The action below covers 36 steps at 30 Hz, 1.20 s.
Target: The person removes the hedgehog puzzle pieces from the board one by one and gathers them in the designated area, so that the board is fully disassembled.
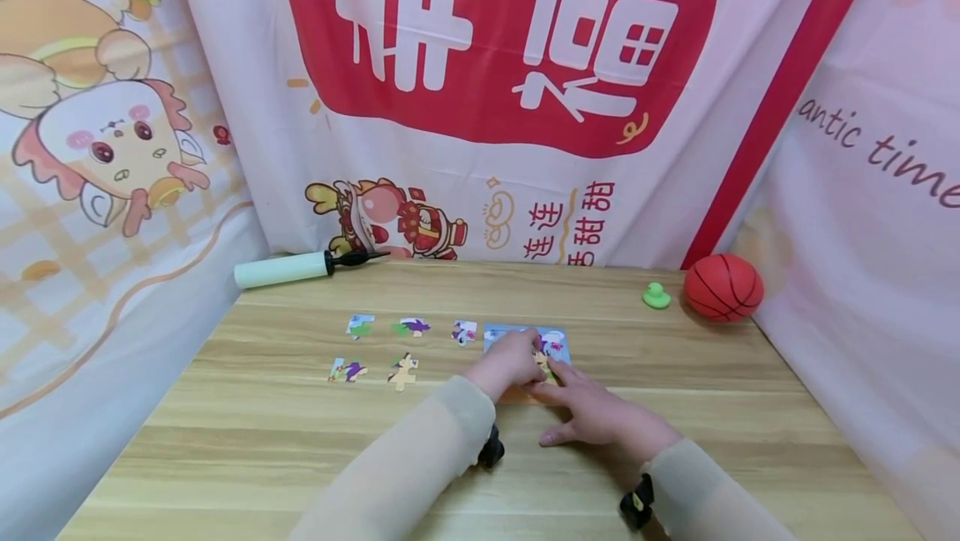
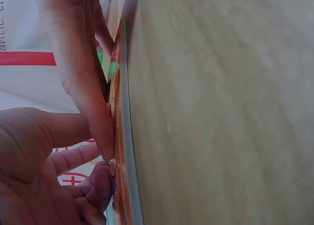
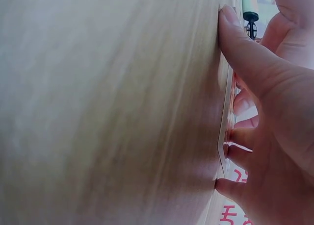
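Printed cloths [image 1: 225, 66] hang behind a wooden table [image 1: 202, 441]; far back lie a pump [image 1: 283, 270] at left, a green duck [image 1: 656, 297] and a red ball [image 1: 723, 288] at right. Five puzzle pieces [image 1: 405, 372] lie left of the puzzle board [image 1: 492, 331], which the hands partly hide. The left hand [image 1: 513, 362] bends its fingers over this board; whether they pinch something, I cannot tell. The right hand [image 1: 596, 412], fingers spread, touches it.

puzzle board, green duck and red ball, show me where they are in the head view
Puzzle board [image 1: 492, 330]: head view, upper left corner
Green duck [image 1: 656, 298]: head view, body
Red ball [image 1: 723, 288]: head view, middle
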Available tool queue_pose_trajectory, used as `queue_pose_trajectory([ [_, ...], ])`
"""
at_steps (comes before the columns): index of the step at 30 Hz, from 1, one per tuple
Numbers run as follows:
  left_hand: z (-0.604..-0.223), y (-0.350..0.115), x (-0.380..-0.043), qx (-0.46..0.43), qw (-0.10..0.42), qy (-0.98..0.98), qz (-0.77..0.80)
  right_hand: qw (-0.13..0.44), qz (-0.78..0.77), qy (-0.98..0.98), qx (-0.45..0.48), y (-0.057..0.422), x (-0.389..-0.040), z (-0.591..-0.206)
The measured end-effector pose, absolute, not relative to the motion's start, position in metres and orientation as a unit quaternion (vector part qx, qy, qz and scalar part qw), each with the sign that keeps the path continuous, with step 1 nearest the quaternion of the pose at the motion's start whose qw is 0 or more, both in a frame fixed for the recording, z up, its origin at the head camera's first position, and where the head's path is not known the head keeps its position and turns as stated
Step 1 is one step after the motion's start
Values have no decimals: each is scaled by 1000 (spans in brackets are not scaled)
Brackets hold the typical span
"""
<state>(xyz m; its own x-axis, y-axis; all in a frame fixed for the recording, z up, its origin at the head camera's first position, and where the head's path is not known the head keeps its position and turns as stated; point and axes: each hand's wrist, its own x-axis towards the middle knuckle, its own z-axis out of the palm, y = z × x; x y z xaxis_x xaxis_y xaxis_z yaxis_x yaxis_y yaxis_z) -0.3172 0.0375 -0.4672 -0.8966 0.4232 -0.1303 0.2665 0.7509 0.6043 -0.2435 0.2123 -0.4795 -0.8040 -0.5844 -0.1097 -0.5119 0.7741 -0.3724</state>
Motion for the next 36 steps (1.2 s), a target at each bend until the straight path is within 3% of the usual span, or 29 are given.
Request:
queue_pose_trajectory([
  [15, -465, 44, -320, 167, 164, 916, 325, 110, -184, 931, -294, 211, -237, -473],
  [26, -461, 44, -318, 160, 158, 914, 338, 129, -182, 957, -184, 209, -233, -474],
  [36, -463, 43, -320, 157, 164, 912, 343, 131, -166, 963, -168, 207, -234, -474],
])
